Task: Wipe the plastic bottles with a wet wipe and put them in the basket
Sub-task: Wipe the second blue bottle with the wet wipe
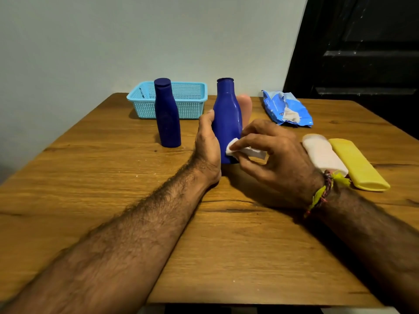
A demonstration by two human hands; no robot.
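A blue plastic bottle [227, 114] stands upright in the middle of the wooden table [113, 177]. My left hand [207, 146] grips its lower left side. My right hand [274, 159] pinches a white wet wipe [235, 150] and presses it against the bottle's lower right side. A second, darker blue bottle [167, 114] stands upright to the left, in front of the light blue mesh basket [192, 103]. A pink bottle [245, 107] shows partly behind the held bottle. A white bottle [323, 152] and a yellow bottle [357, 164] lie side by side at the right.
A blue wet-wipe pack [286, 108] lies open at the back right of the table. The basket stands against the pale wall. A dark door is at the far right. The table's front edge runs along the bottom of the view.
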